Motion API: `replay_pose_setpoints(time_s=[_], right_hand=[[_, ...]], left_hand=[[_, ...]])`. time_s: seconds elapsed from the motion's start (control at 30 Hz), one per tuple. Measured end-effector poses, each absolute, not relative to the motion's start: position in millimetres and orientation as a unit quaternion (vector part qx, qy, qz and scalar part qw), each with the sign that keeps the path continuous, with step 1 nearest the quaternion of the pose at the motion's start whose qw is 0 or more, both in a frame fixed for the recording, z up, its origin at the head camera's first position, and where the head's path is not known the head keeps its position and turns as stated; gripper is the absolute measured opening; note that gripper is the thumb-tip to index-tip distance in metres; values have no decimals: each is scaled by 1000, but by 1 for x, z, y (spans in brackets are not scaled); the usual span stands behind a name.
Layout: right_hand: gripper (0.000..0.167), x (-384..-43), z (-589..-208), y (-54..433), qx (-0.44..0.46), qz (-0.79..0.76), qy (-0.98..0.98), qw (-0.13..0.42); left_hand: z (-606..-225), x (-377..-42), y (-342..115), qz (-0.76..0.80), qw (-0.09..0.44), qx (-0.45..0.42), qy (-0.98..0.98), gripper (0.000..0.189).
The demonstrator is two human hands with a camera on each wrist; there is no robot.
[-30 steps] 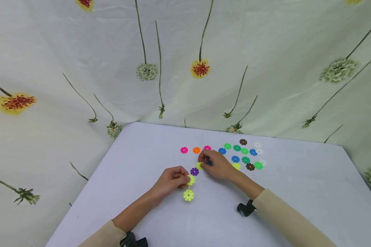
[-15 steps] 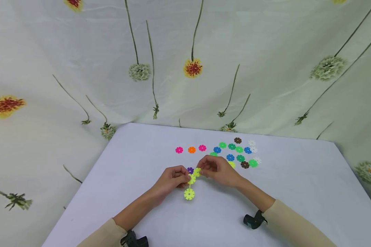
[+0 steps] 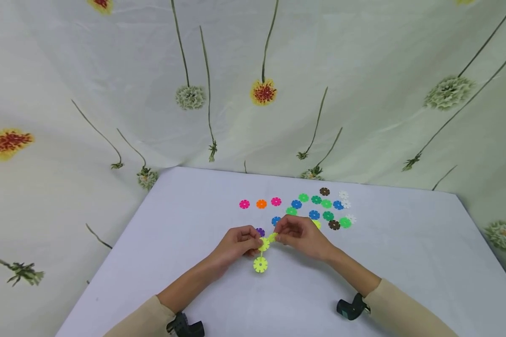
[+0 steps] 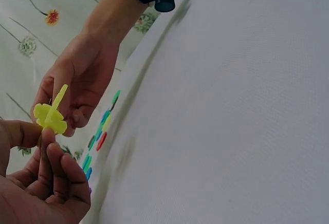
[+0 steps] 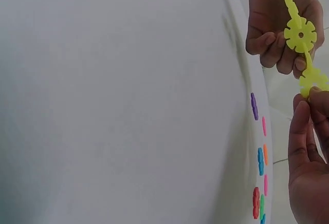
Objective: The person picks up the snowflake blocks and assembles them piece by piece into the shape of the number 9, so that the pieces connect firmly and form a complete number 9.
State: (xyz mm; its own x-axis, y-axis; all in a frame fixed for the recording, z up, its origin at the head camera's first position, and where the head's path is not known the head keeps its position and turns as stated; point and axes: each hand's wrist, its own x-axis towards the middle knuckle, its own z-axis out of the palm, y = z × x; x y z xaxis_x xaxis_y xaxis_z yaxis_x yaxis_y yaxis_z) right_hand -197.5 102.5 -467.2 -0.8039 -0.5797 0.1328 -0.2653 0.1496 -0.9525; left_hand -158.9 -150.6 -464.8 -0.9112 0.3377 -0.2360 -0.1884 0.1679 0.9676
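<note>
My left hand point(image 3: 238, 242) pinches a chain of joined yellow slotted discs in mid-air. Its lowest disc point(image 3: 260, 265) hangs below the fingers, facing the head camera. Opposite, my right hand point(image 3: 305, 236) pinches another yellow slotted disc point(image 5: 312, 81) between thumb and fingertips. That disc meets an edge-on yellow piece of the chain point(image 5: 300, 35) in the right wrist view; whether their slots are engaged I cannot tell. From the left wrist view, the yellow pieces point(image 4: 50, 117) overlap between both hands. Fingers partly cover the gripped edges.
Behind the hands, a purple disc point(image 3: 260, 232) lies on the white table point(image 3: 202, 196). Farther back are a pink disc point(image 3: 244, 204), an orange disc point(image 3: 261, 204) and several blue, green, brown and white ones to the right. A red disc point(image 5: 256, 202) shows in the right wrist view.
My right hand has brought its yellow disc from beside the purple disc toward me, up to the chain. The left hand keeps its pinch, nearly still. The head view has shifted slightly.
</note>
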Motion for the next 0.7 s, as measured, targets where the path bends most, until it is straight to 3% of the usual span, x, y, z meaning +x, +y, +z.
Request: replay_pose_setpoints(time_s=[0.7], right_hand=[[12,-170,-466,134,-306,-519,798,22]], left_hand=[[-462,-159,-120,603,229,123,754,16]])
